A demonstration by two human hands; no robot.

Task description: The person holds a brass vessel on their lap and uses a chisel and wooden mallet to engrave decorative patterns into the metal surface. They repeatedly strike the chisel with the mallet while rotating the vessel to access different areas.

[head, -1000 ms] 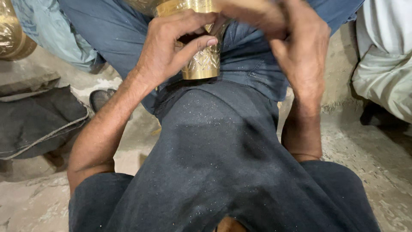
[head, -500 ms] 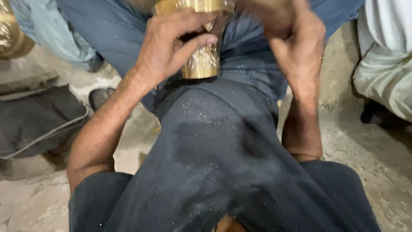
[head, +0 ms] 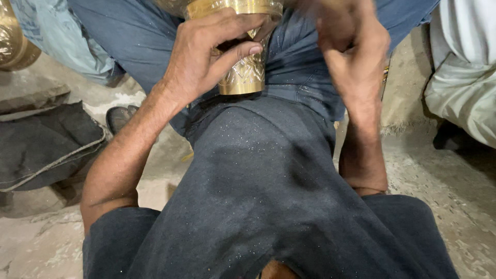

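- Above the raised knee (head: 258,170), left hand (head: 206,62) grips an engraved brass cup (head: 243,72).
- Right hand (head: 351,57) is blurred beside the cup; its grip cannot be told.
- Judged best: brace the cup firmly against the knee.
- Stone floor (head: 439,206) surrounds.

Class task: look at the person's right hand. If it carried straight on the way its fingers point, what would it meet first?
Probably the brass vessel that the left hand grips. The right hand is blurred and depth is unclear, so this is not certain.
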